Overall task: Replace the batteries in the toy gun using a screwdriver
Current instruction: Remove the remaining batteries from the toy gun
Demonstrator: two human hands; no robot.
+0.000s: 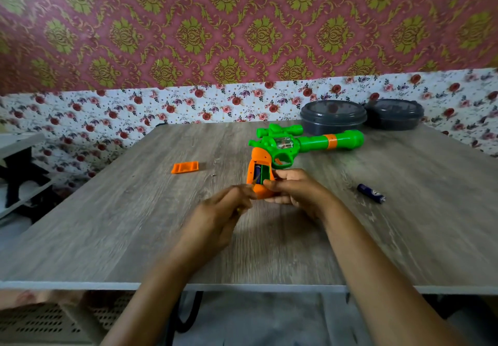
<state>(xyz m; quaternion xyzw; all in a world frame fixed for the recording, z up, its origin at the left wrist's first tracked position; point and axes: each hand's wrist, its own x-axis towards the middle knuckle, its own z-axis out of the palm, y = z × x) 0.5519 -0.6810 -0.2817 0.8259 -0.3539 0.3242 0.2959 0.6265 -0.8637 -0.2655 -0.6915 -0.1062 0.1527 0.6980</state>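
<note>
A green toy gun (301, 143) with an orange grip lies on the wooden table (134, 211), barrel pointing right. Its battery compartment (259, 173) in the grip stands open, and one dark blue battery sits inside. My right hand (293, 188) holds the lower end of the orange grip. My left hand (229, 208) is blurred; its fingers pinch a thin tool, apparently the screwdriver (253, 182), whose tip is at the compartment's edge. The orange battery cover (185, 167) lies off to the left. A small screw (213, 175) lies beside it. A loose blue battery (371, 193) lies to the right.
Two dark grey lidded round containers (332, 116) (393, 114) stand at the table's far right, behind the gun barrel. A floral wall runs behind the table. A white shelf (18, 143) stands to the left of the table.
</note>
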